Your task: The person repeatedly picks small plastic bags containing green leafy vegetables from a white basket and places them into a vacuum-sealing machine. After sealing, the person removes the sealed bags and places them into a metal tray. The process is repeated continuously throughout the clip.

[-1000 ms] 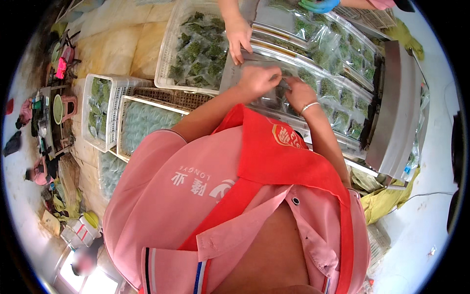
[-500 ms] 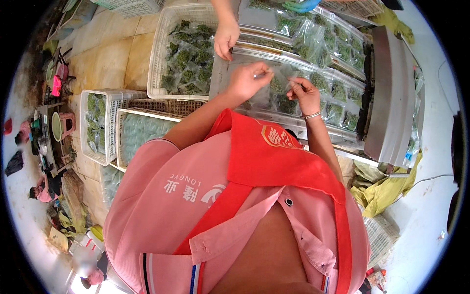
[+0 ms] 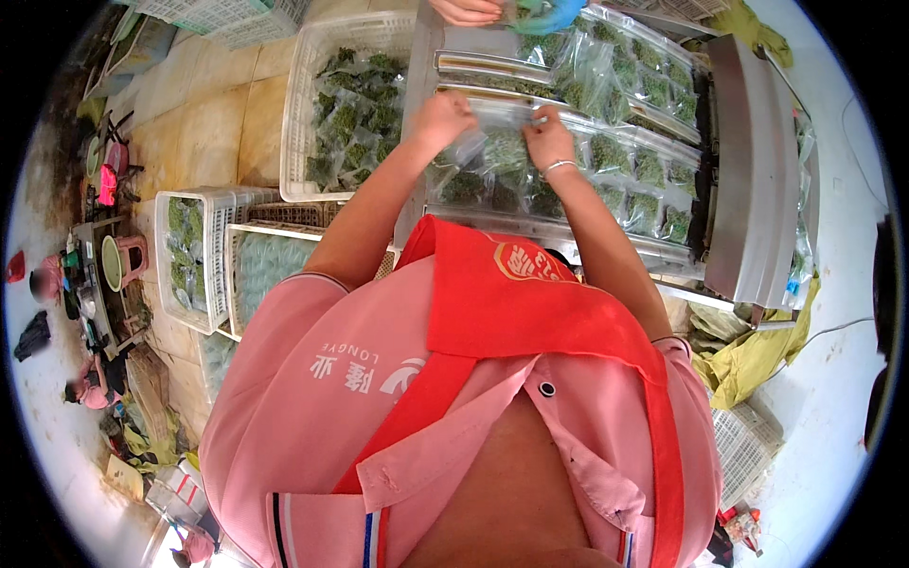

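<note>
Both my hands are over a metal packing table (image 3: 414, 151), fingers closed. My left hand (image 3: 443, 120) pinches the clear film of a plastic bag; its fingertips are slightly blurred. My right hand (image 3: 549, 142) has its fingers bunched at the other side of the bag, thumb and forefinger together. Between them, the clear plastic bag (image 3: 507, 151) with green leafy clumps inside is tilted above the table. More clear packs of green clumps (image 3: 464, 187) lie just below it. To the right, several filled packs (image 3: 649, 168) sit in rows under clear film.
Metal bars (image 3: 502, 90) run across the table, with a grey metal housing (image 3: 743, 170) on its right. A white crate (image 3: 295, 123) of green packs stands left; smaller crates (image 3: 220, 275) stand nearer. At the far edge are a co-worker's bare hand (image 3: 464, 9) and blue-gloved hand (image 3: 547, 14).
My hands have moved left and farther away, with the bag between them. The co-worker's bare hand has drawn back from beside the crate to the far edge; the blue glove has shifted left.
</note>
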Demonstrator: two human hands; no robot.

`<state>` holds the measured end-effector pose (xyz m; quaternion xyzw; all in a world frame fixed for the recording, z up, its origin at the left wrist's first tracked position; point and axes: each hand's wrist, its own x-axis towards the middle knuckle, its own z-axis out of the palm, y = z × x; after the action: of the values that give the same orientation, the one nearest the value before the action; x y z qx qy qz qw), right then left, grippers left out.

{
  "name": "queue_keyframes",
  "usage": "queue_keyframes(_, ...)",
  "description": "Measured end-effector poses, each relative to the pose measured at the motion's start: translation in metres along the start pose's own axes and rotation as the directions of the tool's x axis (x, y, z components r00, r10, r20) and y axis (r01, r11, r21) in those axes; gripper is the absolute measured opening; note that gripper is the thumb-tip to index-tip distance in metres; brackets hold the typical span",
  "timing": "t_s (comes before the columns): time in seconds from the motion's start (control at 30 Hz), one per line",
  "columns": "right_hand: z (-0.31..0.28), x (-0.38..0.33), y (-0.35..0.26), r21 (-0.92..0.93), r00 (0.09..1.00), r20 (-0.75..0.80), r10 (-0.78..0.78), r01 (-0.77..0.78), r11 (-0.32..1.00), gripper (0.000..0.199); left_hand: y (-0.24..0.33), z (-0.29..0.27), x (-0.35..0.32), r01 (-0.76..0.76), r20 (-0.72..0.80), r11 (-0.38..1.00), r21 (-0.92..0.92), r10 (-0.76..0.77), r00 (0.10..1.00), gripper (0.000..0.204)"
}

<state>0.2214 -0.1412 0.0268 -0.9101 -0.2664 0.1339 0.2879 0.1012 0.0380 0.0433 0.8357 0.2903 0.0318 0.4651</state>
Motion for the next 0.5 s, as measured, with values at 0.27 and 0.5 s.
queue_keyframes(0.27, 0.021, 0.048, -0.003, -0.365, 0.931, 0.359, -0.071, 0.21, 0.907, 0.021, -0.028, -0.012, -0.004, 0.102, -0.01, 0.948, 0.302, -0.103, 0.995, 0.042)
queue_keyframes(0.5, -0.008, 0.047, 0.006, -0.401, 0.975, 0.213, 0.068, 0.024, 0.916, 0.027, -0.009, 0.007, -0.027, -0.18, 0.109, 0.969, 0.17, 0.163, 0.981, 0.034)
